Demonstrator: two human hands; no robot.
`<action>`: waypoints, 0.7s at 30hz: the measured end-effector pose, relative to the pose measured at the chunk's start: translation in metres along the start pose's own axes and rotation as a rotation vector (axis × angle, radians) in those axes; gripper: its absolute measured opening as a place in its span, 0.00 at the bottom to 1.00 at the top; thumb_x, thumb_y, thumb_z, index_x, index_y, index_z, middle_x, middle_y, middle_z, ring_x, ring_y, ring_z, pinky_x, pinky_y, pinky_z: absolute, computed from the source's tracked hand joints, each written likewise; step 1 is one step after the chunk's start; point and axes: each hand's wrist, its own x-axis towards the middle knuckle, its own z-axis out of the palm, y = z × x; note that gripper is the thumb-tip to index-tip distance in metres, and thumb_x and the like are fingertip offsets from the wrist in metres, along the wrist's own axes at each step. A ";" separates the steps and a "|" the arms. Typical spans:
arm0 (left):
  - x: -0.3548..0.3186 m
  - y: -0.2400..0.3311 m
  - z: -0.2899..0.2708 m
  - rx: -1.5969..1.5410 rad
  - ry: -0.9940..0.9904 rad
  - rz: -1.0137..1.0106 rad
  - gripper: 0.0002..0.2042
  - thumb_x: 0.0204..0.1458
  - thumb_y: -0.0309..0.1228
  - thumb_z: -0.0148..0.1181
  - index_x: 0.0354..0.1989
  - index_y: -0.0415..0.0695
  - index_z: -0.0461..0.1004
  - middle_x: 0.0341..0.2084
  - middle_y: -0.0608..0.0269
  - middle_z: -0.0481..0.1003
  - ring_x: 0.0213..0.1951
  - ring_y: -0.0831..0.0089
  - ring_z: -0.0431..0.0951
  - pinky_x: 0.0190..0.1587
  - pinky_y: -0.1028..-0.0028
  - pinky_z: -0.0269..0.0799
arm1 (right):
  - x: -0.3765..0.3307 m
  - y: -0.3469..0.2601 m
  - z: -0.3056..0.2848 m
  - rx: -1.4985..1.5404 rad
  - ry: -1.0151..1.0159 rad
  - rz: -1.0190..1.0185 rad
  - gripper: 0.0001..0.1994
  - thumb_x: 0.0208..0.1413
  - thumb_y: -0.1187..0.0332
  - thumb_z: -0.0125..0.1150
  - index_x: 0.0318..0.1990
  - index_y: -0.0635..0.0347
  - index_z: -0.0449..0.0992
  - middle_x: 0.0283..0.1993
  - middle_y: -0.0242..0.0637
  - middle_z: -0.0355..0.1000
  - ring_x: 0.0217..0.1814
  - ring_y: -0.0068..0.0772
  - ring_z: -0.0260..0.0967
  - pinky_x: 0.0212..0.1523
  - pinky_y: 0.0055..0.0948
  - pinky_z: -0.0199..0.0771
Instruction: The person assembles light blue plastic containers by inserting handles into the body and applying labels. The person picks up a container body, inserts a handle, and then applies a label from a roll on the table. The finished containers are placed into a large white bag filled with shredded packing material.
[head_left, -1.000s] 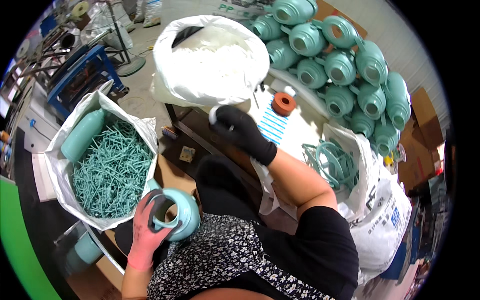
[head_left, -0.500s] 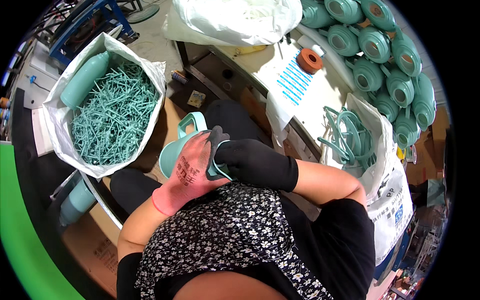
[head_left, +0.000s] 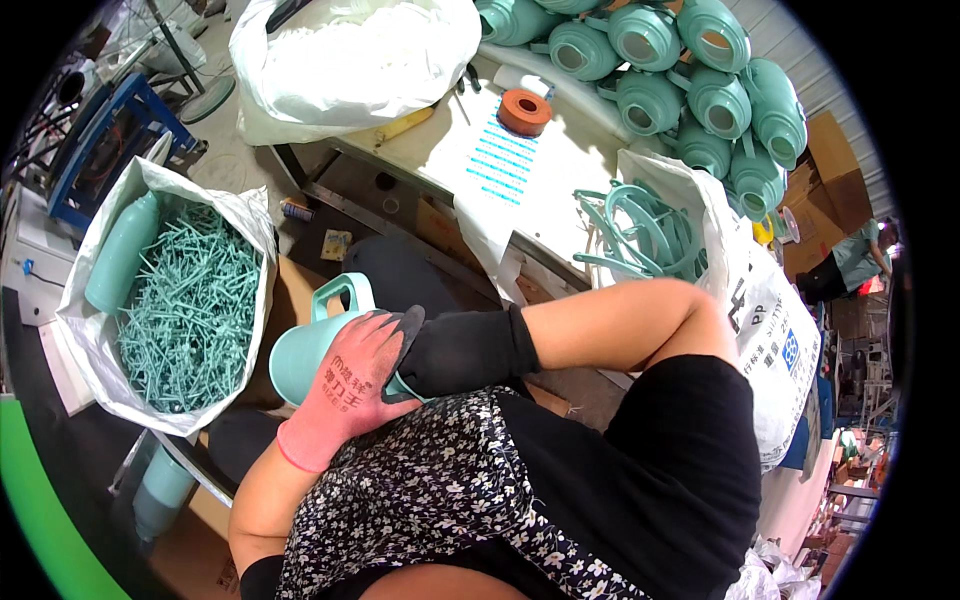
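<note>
My left hand (head_left: 352, 385), in a pink glove with a dark palm, wraps round a teal plastic jug-shaped shell (head_left: 298, 362) lying on its side above my lap. The shell's loop handle (head_left: 343, 290) points away from me. At the shell's right-hand open end is my right hand (head_left: 462, 350), in a black glove, pushed up against or into the opening. Its fingertips are hidden by the rim and my left hand, so I cannot see whether they hold anything. The forearm of that hand reaches in from the right with the elbow raised.
A white sack (head_left: 262, 335) of thin teal plastic scraps and a teal bottle-shaped piece stands left. Ahead, a worktable (head_left: 430, 155) bears an orange tape roll (head_left: 524, 112). Teal shells (head_left: 645, 100) are stacked behind it. Another sack (head_left: 745, 340) with teal loops stands right.
The view has turned, so the surroundings sit further left. My right elbow has risen and swung outward, and that hand is further behind my left fingers. My left hand keeps its hold on the shell.
</note>
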 end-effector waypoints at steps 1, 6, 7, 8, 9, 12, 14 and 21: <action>0.001 0.000 0.002 -0.003 -0.012 0.008 0.37 0.28 0.42 0.74 0.49 0.36 0.68 0.50 0.48 0.69 0.56 0.52 0.65 0.61 0.57 0.58 | -0.003 0.001 0.003 0.000 0.028 -0.023 0.04 0.48 0.72 0.55 0.29 0.62 0.75 0.29 0.44 0.73 0.30 0.46 0.74 0.29 0.36 0.75; -0.001 0.000 -0.002 -0.023 -0.024 0.040 0.39 0.30 0.42 0.73 0.54 0.37 0.66 0.52 0.51 0.68 0.58 0.53 0.64 0.63 0.57 0.57 | -0.012 0.019 0.040 -0.071 0.113 -0.093 0.04 0.48 0.71 0.55 0.29 0.61 0.74 0.30 0.43 0.73 0.31 0.44 0.74 0.29 0.36 0.74; -0.015 -0.013 0.000 -0.160 0.039 -0.008 0.38 0.32 0.41 0.72 0.55 0.39 0.67 0.53 0.53 0.68 0.59 0.53 0.64 0.64 0.58 0.56 | -0.009 0.010 0.028 -0.034 0.029 -0.064 0.04 0.49 0.70 0.56 0.29 0.60 0.74 0.30 0.43 0.73 0.31 0.44 0.74 0.29 0.37 0.74; -0.015 -0.021 -0.012 -0.363 0.034 -0.152 0.33 0.35 0.39 0.71 0.54 0.41 0.69 0.52 0.53 0.69 0.58 0.53 0.65 0.63 0.61 0.57 | -0.012 0.009 0.025 -0.007 0.025 -0.025 0.04 0.49 0.70 0.56 0.29 0.60 0.74 0.30 0.43 0.73 0.31 0.44 0.74 0.30 0.38 0.74; -0.021 -0.045 -0.009 -0.305 0.241 -0.190 0.30 0.39 0.36 0.68 0.53 0.41 0.69 0.51 0.53 0.71 0.56 0.52 0.67 0.61 0.63 0.59 | -0.015 0.010 0.023 0.020 0.021 0.015 0.04 0.49 0.70 0.56 0.29 0.60 0.74 0.30 0.43 0.73 0.31 0.45 0.74 0.30 0.38 0.74; -0.062 -0.139 0.018 0.304 0.551 -0.716 0.23 0.55 0.39 0.54 0.55 0.35 0.66 0.49 0.41 0.70 0.51 0.48 0.69 0.55 0.58 0.64 | -0.022 0.008 0.013 0.022 -0.003 0.039 0.05 0.48 0.70 0.56 0.31 0.59 0.74 0.33 0.42 0.73 0.33 0.44 0.74 0.29 0.38 0.74; -0.142 -0.218 0.062 0.010 0.332 -0.967 0.24 0.58 0.43 0.49 0.56 0.35 0.65 0.47 0.38 0.71 0.48 0.46 0.71 0.54 0.60 0.64 | -0.018 0.016 0.015 -0.067 0.061 -0.106 0.05 0.48 0.70 0.56 0.32 0.59 0.74 0.33 0.41 0.72 0.34 0.43 0.73 0.29 0.37 0.74; -0.158 -0.202 0.115 -0.639 0.418 -0.863 0.26 0.54 0.39 0.56 0.58 0.38 0.63 0.53 0.53 0.68 0.52 0.63 0.72 0.53 0.68 0.68 | -0.080 0.157 0.006 -0.268 1.050 0.687 0.16 0.47 0.70 0.63 0.45 0.62 0.73 0.44 0.46 0.71 0.49 0.46 0.67 0.49 0.40 0.68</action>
